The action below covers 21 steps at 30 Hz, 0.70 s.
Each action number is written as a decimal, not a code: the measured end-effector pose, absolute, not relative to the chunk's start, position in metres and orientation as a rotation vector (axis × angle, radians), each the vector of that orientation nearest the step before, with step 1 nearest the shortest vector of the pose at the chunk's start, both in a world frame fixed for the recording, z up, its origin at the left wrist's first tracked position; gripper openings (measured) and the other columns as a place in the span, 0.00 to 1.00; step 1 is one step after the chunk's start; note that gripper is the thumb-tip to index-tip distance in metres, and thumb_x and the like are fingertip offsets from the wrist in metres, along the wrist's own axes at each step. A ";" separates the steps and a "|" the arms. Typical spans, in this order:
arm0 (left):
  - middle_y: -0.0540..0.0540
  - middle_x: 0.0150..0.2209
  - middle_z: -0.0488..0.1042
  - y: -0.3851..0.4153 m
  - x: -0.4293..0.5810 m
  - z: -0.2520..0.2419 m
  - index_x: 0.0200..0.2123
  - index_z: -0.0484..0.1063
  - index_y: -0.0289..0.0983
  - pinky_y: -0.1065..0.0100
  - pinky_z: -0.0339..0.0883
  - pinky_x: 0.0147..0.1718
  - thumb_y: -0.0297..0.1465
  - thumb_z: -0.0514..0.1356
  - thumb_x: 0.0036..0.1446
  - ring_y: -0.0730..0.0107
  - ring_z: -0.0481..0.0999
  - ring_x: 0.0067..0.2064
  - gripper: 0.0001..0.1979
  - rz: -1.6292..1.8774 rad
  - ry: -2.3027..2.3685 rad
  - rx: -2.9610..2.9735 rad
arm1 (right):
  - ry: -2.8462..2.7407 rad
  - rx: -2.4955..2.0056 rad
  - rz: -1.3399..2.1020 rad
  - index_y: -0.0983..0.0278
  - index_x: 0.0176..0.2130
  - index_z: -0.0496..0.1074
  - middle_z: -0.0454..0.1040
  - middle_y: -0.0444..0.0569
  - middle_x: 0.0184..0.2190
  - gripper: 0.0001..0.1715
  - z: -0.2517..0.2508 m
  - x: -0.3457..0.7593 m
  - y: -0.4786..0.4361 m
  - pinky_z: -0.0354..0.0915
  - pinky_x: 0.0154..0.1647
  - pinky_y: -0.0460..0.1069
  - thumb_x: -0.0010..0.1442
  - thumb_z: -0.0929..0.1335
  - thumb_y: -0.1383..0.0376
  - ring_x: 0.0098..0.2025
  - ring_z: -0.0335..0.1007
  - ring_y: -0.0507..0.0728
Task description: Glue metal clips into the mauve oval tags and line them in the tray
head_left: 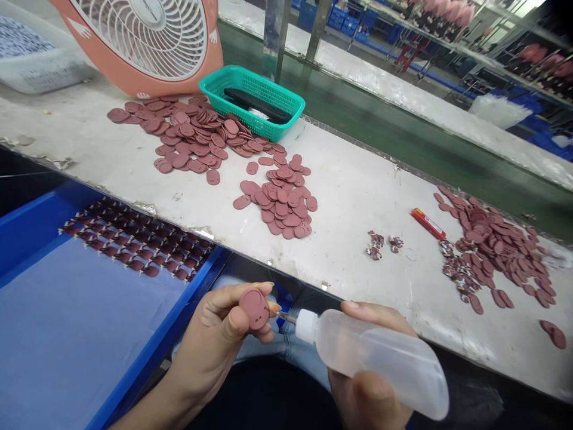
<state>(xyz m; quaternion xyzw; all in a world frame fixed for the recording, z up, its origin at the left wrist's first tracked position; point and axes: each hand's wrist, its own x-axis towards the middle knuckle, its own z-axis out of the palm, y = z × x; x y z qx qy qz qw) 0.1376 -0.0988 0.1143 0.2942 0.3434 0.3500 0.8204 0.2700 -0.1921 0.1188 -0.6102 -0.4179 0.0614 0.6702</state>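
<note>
Between the thumb and fingers of my left hand (215, 334) is a flat, dark red oval piece (254, 309) with small holes and a round recess. My right hand (376, 382) is wrapped around a translucent squeeze bottle (380, 352) with a white cap and a thin metal nozzle (287, 317). The bottle lies nearly level, its nozzle tip pointing left, close to the red piece's edge; whether they touch I cannot tell. Beyond my hands, a pile of similar red oval pieces (286, 200) lies on the white table (358, 185).
A blue tray (179, 316) at the left holds rows of assembled dark pieces. An orange fan (147, 42) and a green basket (250, 98) stand at the back. More red ovals (496, 239), a red box cutter (428, 223) and small patterned bits (375, 245) lie rightward.
</note>
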 end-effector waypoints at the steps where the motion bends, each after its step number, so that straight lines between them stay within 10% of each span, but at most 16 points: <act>1: 0.47 0.23 0.82 -0.099 0.137 0.114 0.34 0.87 0.43 0.77 0.73 0.25 0.48 0.77 0.39 0.73 0.77 0.23 0.20 0.743 0.735 0.632 | -0.940 -1.376 0.160 0.58 0.48 0.75 0.71 0.46 0.31 0.24 0.119 0.270 -0.192 0.56 0.15 0.50 0.64 0.69 0.45 0.21 0.64 0.52; 14: 0.46 0.24 0.82 -0.104 0.139 0.120 0.32 0.87 0.41 0.74 0.73 0.25 0.49 0.78 0.35 0.72 0.76 0.22 0.22 0.756 0.851 0.599 | -0.831 -1.265 0.358 0.58 0.47 0.75 0.74 0.47 0.29 0.19 0.110 0.277 -0.198 0.63 0.19 0.48 0.62 0.70 0.50 0.22 0.67 0.53; 18: 0.46 0.24 0.82 -0.101 0.137 0.119 0.31 0.87 0.42 0.71 0.75 0.23 0.47 0.78 0.35 0.67 0.76 0.22 0.20 0.782 0.942 0.588 | -0.536 -0.963 0.749 0.59 0.49 0.74 0.66 0.41 0.18 0.37 0.114 0.289 -0.187 0.51 0.10 0.42 0.60 0.62 0.34 0.13 0.51 0.48; 21: 0.49 0.23 0.83 -0.089 0.132 0.102 0.30 0.87 0.46 0.69 0.75 0.20 0.42 0.78 0.38 0.65 0.75 0.20 0.13 0.732 0.920 0.550 | -0.357 -0.874 0.966 0.59 0.47 0.74 0.71 0.44 0.20 0.38 0.118 0.306 -0.175 0.59 0.13 0.43 0.62 0.58 0.33 0.15 0.60 0.51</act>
